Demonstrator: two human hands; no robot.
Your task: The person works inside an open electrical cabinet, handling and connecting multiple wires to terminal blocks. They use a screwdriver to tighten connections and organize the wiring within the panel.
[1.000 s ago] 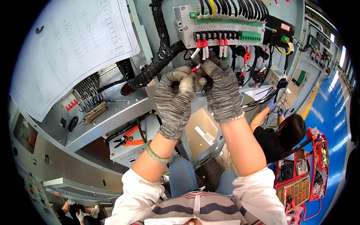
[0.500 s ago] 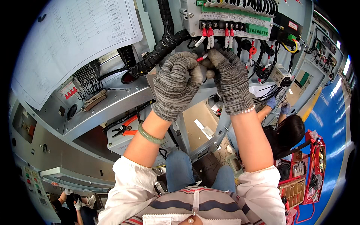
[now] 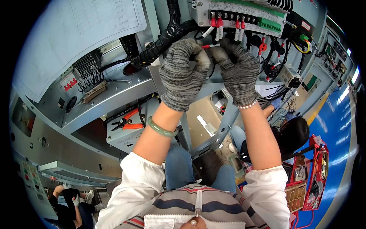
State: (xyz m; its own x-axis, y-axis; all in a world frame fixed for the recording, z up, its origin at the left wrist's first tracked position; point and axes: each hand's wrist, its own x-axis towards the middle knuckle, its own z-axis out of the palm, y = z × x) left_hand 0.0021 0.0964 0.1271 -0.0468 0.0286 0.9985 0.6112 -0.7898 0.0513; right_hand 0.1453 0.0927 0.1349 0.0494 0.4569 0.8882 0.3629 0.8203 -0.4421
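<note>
We see grey gloves (image 3: 182, 76), 1 green bangle (image 3: 162, 130), 1 beaded bracelet (image 3: 248, 105), white sleeves (image 3: 137, 177), a striped top (image 3: 169, 205), blue jeans (image 3: 178, 166).

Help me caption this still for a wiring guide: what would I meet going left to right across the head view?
Red switch levers → orange-handled pliers → left gloved hand → red-and-white-sleeved wire end → right gloved hand → red tool trolley.

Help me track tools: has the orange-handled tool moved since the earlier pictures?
No: judged against the grey box beneath it, the orange-handled tool lies in the same place; only the view has shifted.
</note>
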